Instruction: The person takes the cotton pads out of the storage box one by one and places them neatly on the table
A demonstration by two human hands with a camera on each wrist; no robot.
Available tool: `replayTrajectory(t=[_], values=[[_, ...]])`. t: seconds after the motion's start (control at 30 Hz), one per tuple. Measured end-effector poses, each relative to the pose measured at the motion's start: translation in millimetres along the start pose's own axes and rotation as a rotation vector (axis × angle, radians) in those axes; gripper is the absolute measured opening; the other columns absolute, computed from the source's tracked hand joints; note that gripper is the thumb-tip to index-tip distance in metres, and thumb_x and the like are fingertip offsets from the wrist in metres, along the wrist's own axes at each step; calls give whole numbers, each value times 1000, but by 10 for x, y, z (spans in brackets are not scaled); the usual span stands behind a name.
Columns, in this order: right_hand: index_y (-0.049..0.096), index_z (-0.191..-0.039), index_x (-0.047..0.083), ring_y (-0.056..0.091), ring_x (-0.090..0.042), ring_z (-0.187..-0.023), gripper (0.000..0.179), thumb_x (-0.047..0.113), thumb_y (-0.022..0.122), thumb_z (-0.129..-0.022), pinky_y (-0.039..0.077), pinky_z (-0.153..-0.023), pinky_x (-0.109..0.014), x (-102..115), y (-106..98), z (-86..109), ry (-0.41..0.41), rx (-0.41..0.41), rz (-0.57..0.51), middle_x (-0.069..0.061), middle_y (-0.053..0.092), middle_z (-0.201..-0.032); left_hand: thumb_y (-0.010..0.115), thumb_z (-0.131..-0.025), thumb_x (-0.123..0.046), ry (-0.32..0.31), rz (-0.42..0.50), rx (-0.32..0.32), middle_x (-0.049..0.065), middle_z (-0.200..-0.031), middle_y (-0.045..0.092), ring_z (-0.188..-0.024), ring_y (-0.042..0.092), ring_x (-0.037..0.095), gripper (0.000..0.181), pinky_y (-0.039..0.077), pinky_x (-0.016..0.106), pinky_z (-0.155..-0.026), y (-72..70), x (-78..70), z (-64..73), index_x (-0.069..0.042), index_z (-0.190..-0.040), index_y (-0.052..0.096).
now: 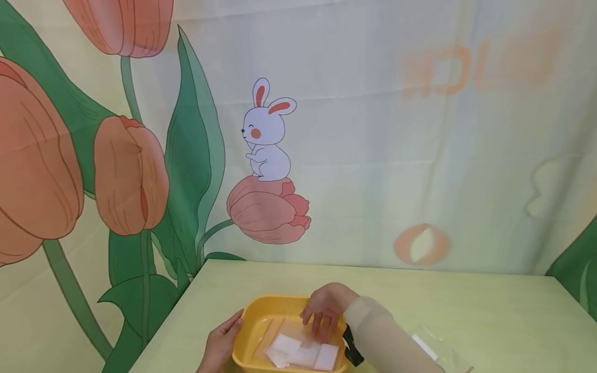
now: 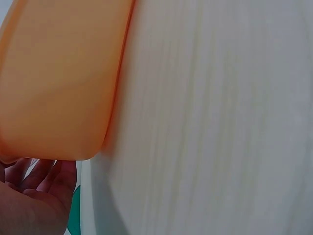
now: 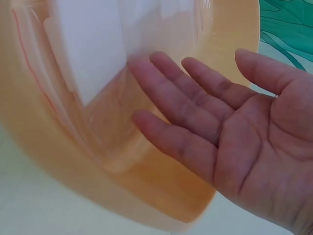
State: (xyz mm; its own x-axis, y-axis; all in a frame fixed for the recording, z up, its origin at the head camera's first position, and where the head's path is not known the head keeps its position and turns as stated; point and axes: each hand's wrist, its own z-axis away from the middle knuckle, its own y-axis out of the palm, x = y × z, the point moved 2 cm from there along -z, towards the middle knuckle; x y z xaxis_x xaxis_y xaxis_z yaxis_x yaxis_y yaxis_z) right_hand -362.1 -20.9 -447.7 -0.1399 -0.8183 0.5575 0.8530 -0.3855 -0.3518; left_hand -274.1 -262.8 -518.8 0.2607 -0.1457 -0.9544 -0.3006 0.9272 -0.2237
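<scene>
A yellow plastic tub [image 1: 255, 306] sits near the table's front edge. Inside it lie clear plastic zip bags [image 1: 298, 352] with white pieces in them and a red line along one edge. At the tub's left side my left hand [image 1: 220, 339] holds the rim; in the left wrist view its fingers [image 2: 41, 178] curl at the tub's edge. My right hand [image 1: 324, 313] reaches over the far right rim into the tub. In the right wrist view its fingers [image 3: 183, 98] are spread and loosely bent, fingertips right at the bags, gripping nothing.
Another clear bag [image 1: 440, 349] with a white strip lies on the pale table [image 1: 494, 311], right of the tub and partly behind the right sleeve [image 1: 389, 331]. A black device [image 1: 353, 348] is at the right wrist. A printed curtain [image 1: 354, 155] hangs behind the table.
</scene>
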Motion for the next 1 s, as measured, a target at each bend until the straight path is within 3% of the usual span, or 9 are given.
replayTrajectory(t=[0.3, 0.5, 0.67, 1.0], values=[[65, -129, 0, 61, -35, -126, 36, 25, 56, -105, 43, -121, -55, 13, 15, -9, -50, -78, 6, -16, 68, -126, 50, -109, -25, -33, -6, -4, 23, -157, 43, -148, 41, 44, 46, 46, 53, -115, 5, -1, -3, -1, -149, 49], [69, -116, 3, 66, -29, -99, 28, 26, 64, -101, 56, -108, -47, -10, 3, -25, -3, -146, -48, -15, 71, -106, 50, -109, -25, -12, -21, -6, 23, -156, 43, -147, 41, 45, 46, 48, 52, -114, 1, -11, 3, -1, -148, 50], [69, -107, 3, 63, -24, -87, 22, 22, 68, -98, 59, -99, -39, -19, 23, -3, 5, -180, -51, -14, 72, -97, 50, -109, -25, -11, -22, -8, 23, -156, 43, -147, 42, 45, 46, 47, 53, -114, 4, -21, 11, -1, -148, 49], [70, -104, 1, 64, -25, -89, 21, 20, 69, -97, 59, -102, -40, -16, 47, 37, -20, -209, -27, -14, 73, -99, 50, -109, -26, 1, -20, 5, 24, -157, 43, -147, 41, 45, 47, 48, 52, -114, 7, -19, 15, 0, -149, 49]])
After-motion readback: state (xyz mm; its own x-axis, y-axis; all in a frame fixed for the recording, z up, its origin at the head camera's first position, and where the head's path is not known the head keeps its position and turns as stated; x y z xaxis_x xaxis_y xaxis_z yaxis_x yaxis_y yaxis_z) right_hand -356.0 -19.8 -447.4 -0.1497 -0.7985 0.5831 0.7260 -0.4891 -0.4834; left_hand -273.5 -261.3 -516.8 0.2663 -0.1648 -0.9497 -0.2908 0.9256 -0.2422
